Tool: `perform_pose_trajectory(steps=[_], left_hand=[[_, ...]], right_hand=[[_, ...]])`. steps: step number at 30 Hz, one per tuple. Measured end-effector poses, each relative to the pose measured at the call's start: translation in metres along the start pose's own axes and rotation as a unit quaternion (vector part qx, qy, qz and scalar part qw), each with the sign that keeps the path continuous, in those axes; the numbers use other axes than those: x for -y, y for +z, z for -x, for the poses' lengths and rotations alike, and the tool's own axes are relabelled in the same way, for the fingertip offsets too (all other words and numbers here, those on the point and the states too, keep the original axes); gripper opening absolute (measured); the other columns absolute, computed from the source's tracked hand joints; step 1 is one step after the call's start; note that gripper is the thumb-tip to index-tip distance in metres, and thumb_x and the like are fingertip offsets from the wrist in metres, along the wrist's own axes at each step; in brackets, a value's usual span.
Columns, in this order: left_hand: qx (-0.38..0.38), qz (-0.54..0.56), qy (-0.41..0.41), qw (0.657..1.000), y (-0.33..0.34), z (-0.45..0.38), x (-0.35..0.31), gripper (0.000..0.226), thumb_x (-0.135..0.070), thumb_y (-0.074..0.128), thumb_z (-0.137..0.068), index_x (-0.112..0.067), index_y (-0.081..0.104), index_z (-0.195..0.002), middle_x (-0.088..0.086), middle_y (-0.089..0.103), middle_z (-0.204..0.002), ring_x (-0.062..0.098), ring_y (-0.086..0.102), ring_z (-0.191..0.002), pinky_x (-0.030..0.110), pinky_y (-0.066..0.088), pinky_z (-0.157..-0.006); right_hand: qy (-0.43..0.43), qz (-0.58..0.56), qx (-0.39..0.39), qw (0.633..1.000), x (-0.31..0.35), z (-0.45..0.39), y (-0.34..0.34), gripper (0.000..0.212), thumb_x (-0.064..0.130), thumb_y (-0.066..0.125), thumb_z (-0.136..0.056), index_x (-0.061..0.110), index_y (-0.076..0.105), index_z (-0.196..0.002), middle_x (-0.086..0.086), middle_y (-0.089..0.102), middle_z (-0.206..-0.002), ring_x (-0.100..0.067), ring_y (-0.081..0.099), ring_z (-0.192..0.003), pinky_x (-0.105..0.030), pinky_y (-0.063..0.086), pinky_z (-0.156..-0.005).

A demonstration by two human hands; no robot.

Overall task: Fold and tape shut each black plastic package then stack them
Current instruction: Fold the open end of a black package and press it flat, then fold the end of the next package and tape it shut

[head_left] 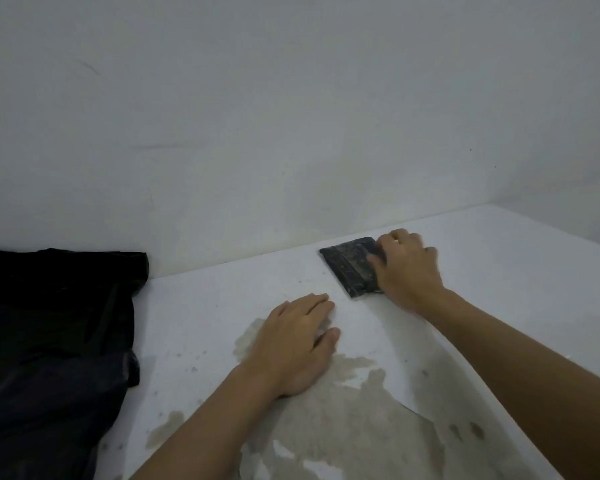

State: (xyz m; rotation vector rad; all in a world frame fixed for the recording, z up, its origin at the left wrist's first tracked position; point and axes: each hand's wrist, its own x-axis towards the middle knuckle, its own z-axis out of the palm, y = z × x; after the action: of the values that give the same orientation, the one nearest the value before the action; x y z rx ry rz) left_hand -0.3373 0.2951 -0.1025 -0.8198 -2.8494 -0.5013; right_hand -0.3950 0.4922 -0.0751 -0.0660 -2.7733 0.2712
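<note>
A small folded black plastic package (347,266) lies flat on the white table (499,271) near the back wall. My right hand (407,268) covers its right side, thumb across the top and fingers curled over its far edge. My left hand (297,341) rests flat on the table a little in front and to the left of the package, fingers straight, holding nothing. No tape is in view.
A big crumpled black plastic bag (49,341) fills the left side of the table against the wall. The white table covering is worn through to brown patches (343,427) near me. A plain wall (291,116) stands close behind.
</note>
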Motion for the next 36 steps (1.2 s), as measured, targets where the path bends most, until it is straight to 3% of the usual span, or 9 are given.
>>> perform_pose_trajectory(steps=[3,7,13,15,19,25,28,32,36], left_hand=[[-0.003,0.004,-0.003,1.0,0.001,-0.001,0.0,0.049,-0.039,0.034,-0.1,-0.024,0.029,-0.146,-0.012,0.024,-0.154,0.003,0.017,-0.14,0.022,0.007,-0.114],[0.001,0.001,-0.006,1.0,0.002,0.0,-0.002,0.05,-0.039,0.033,-0.1,-0.023,0.028,-0.146,-0.01,0.024,-0.154,0.004,0.017,-0.14,0.025,0.009,-0.116],[0.036,-0.012,-0.015,0.999,-0.007,0.002,-0.007,0.05,-0.038,0.03,-0.1,-0.021,0.026,-0.147,-0.007,0.023,-0.155,0.007,0.018,-0.141,0.029,0.011,-0.117],[0.038,-0.024,-0.005,0.999,-0.016,0.005,-0.009,0.047,-0.036,0.031,-0.1,-0.02,0.032,-0.144,-0.005,0.031,-0.152,0.01,0.027,-0.138,0.03,0.017,-0.115],[0.021,-0.093,0.008,0.995,-0.062,0.04,-0.011,0.05,-0.042,0.023,-0.098,-0.019,0.041,-0.138,-0.003,0.042,-0.144,0.015,0.038,-0.131,0.03,0.024,-0.107],[-0.026,-0.129,-0.023,0.991,-0.144,0.173,0.0,0.062,-0.048,0.022,-0.088,-0.013,0.055,-0.127,0.001,0.06,-0.125,0.021,0.055,-0.114,0.034,0.043,-0.096],[-0.067,-0.119,-0.093,0.986,-0.174,0.26,0.005,0.046,-0.041,0.038,-0.094,-0.015,0.058,-0.126,-0.001,0.059,-0.126,0.017,0.053,-0.118,0.028,0.04,-0.096],[-0.125,-0.103,-0.195,0.967,-0.196,0.364,0.017,0.041,-0.039,0.046,-0.088,-0.018,0.062,-0.119,-0.007,0.061,-0.119,0.011,0.056,-0.109,0.021,0.042,-0.088],[-0.185,-0.09,-0.283,0.937,-0.199,0.434,0.034,0.029,-0.029,0.058,-0.089,-0.017,0.064,-0.115,-0.006,0.062,-0.114,0.013,0.057,-0.107,0.025,0.045,-0.088]], right_hand=[[-0.133,0.014,0.053,0.99,0.01,0.01,0.009,0.037,0.038,0.033,-0.098,0.023,0.049,-0.128,0.002,0.046,-0.135,-0.02,0.04,-0.123,-0.042,0.028,-0.101],[-0.091,0.027,0.115,0.989,0.013,0.001,0.015,0.039,0.034,0.025,-0.1,0.021,0.04,-0.134,0.001,0.04,-0.143,-0.02,0.033,-0.133,-0.049,0.019,-0.111],[-0.071,0.067,0.187,0.977,0.019,-0.002,0.005,0.051,0.036,0.015,-0.102,0.021,0.008,-0.15,0.001,0.003,-0.159,-0.02,-0.001,-0.146,-0.056,-0.001,-0.114],[-0.089,0.049,0.162,0.982,0.029,0.007,-0.005,0.052,0.036,0.017,-0.102,0.019,0.01,-0.15,0.0,0.005,-0.159,-0.021,0.002,-0.146,-0.052,0.003,-0.115],[-0.18,-0.028,0.075,0.98,0.069,0.051,-0.041,0.046,0.031,0.026,-0.102,0.014,0.029,-0.145,-0.003,0.03,-0.152,-0.02,0.024,-0.141,-0.038,0.022,-0.113],[-0.268,-0.187,0.024,0.945,0.153,0.152,-0.082,0.049,0.036,0.029,-0.097,0.012,0.046,-0.136,-0.003,0.049,-0.14,-0.02,0.042,-0.13,-0.029,0.03,-0.104],[-0.287,-0.247,0.041,0.925,0.197,0.207,-0.092,0.04,0.031,0.036,-0.099,0.014,0.049,-0.133,0.0,0.052,-0.135,-0.018,0.045,-0.124,-0.026,0.031,-0.098],[-0.324,-0.283,0.075,0.9,0.25,0.281,-0.089,0.051,0.04,0.031,-0.091,0.012,0.055,-0.126,-0.002,0.058,-0.124,-0.021,0.054,-0.113,-0.03,0.04,-0.092],[-0.335,-0.272,0.128,0.893,0.282,0.339,-0.076,0.044,0.039,0.027,-0.099,0.021,0.045,-0.134,0.008,0.048,-0.133,-0.01,0.045,-0.121,-0.023,0.031,-0.098]])
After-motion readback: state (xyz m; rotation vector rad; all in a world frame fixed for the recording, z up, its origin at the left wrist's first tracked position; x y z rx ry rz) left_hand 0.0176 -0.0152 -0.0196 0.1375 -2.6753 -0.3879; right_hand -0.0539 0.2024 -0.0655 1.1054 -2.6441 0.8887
